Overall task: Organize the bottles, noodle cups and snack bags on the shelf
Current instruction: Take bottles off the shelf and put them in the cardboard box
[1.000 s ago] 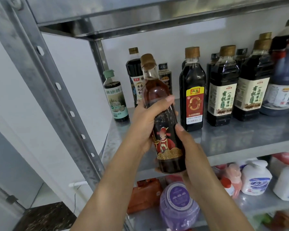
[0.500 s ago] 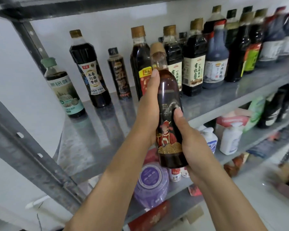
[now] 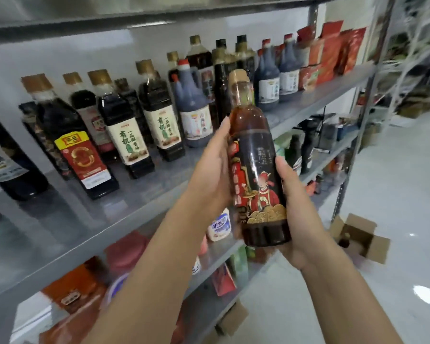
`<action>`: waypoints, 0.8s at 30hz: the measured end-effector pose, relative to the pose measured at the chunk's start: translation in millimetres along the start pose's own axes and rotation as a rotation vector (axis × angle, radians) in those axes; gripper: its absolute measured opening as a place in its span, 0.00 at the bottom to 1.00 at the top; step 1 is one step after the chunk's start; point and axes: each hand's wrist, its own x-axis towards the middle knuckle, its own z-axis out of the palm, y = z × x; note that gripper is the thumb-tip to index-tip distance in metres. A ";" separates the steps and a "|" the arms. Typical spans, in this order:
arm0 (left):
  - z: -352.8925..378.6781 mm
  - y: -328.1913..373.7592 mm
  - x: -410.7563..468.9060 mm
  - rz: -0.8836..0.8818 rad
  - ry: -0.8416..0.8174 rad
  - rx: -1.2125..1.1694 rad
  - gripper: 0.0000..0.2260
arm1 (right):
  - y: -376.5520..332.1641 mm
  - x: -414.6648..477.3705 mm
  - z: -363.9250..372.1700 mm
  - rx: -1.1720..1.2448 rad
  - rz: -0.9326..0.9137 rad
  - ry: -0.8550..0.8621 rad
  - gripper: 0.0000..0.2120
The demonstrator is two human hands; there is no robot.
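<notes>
Left hand (image 3: 212,170) and right hand (image 3: 299,209) hold a dark bottle (image 3: 257,155) upright, in the air before the shelf (image 3: 90,219).
The left fingers wrap round its side; the right hand cups its base, thumb on the label. Beyond, sauce bottles (image 3: 128,137) stand in rows on the shelf, with red snack bags (image 3: 333,50) at the far end.

Bare forearms (image 3: 159,256), slim at the wrists — left hand (image 3: 214,170) and right hand (image 3: 299,209) with rounded, slightly long fingernails.

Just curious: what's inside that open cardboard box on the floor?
One dark bottle-like thing shows inside the cardboard box. Its walls hide the rest.
</notes>
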 end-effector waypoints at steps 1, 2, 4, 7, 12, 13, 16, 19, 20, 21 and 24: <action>11.4 -7.6 7.3 -0.013 -0.033 0.007 0.27 | -8.2 -2.2 -14.2 0.034 0.009 -0.011 0.30; 22.9 -15.3 14.3 -0.025 -0.059 0.013 0.26 | -15.1 -3.6 -28.2 0.057 0.015 -0.022 0.31; 44.7 -30.4 28.7 -0.042 -0.078 0.035 0.26 | -25.1 -3.0 -56.9 0.058 0.030 -0.009 0.32; 73.8 -51.6 52.8 0.018 -0.018 0.124 0.24 | -37.4 0.6 -98.5 -0.141 -0.033 0.151 0.26; 115.8 -92.2 87.8 -0.018 0.124 0.343 0.22 | -47.1 -4.5 -159.6 -0.519 -0.246 0.269 0.13; 124.4 -99.8 94.4 -0.036 0.111 0.352 0.20 | -47.4 -6.2 -171.0 -0.548 -0.265 0.280 0.17; 153.3 -120.9 117.0 -0.083 0.040 0.417 0.15 | -53.5 -5.3 -207.2 -0.557 -0.267 0.353 0.19; 180.4 -142.6 145.5 -0.136 -0.045 0.463 0.16 | -61.9 0.5 -246.2 -0.516 -0.266 0.452 0.18; 185.8 -148.5 154.0 -0.149 -0.076 0.475 0.17 | -63.1 2.5 -255.8 -0.523 -0.266 0.473 0.20; 193.3 -155.6 164.2 -0.164 -0.110 0.491 0.18 | -65.1 5.2 -267.7 -0.525 -0.260 0.497 0.22; 217.8 -181.7 204.2 -0.218 -0.191 0.523 0.20 | -76.2 17.1 -307.5 -0.507 -0.221 0.582 0.27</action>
